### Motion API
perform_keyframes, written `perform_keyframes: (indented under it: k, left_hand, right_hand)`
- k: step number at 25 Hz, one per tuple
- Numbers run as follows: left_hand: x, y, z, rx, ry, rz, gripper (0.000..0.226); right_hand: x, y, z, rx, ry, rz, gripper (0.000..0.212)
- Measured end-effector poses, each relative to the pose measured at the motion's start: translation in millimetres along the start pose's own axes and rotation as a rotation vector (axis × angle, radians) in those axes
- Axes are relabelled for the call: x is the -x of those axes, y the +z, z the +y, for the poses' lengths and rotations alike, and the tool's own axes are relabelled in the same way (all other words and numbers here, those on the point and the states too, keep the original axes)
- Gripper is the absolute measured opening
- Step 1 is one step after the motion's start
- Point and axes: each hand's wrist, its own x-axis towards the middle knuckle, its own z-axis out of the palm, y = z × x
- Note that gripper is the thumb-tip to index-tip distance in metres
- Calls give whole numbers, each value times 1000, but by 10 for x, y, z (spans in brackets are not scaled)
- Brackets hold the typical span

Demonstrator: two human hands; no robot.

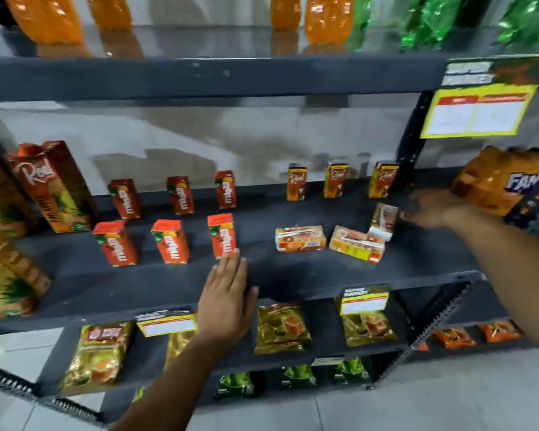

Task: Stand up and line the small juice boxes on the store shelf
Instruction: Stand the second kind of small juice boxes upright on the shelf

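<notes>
Right hand fingers: the right hand (433, 209) is blurred; its fingertips (405, 215) reach the side of a tilted juice box (384, 219). Whether they are clamped on it or only touching — cannot tell.
Left hand fingers: the left hand (227, 298) lies flat, fingers together and extended, gripping nothing; its fingertips (235, 255) sit at the base of the nearest upright red box (221, 236).
At the right fingertips: the tilted box leans with its lower end on a fallen box (357, 243).
Just beyond, toward the left hand: a second fallen box (300, 238) lies flat, apart from the first.
Behind the fingers: three upright small boxes form a back row (336, 180) on the shelf (293, 281).
Step in hand, judged: raising the tilted box upright.
Advice: pinch the two narrow sides, rotate about the bottom edge, seat it flat in front of the rightmost back-row box.
Risk, judged: the box underneath may shift — lift clear before turning.
Remaining, judged: two fallen boxes, to be spaced like the six red boxes by the left hand.
</notes>
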Motion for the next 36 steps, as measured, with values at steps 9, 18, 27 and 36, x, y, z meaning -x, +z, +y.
perform_keyframes:
  k: [9,18,27,36]
  left_hand:
    - [-614,528,707,-159,-345,-133,72]
    - [-714,510,692,-264,-396,-352,78]
    - [-731,568,614,-276,-335,-382,77]
    - [-723,607,605,-298,-348,-367,79]
  right_hand:
    - [-229,290,297,-360,22,-104,59]
    - [-311,683,-190,-555,166,-135,57]
    - [-582,21,307,183,-534,98,38]
    - [-373,-88,349,851,-911,217,52]
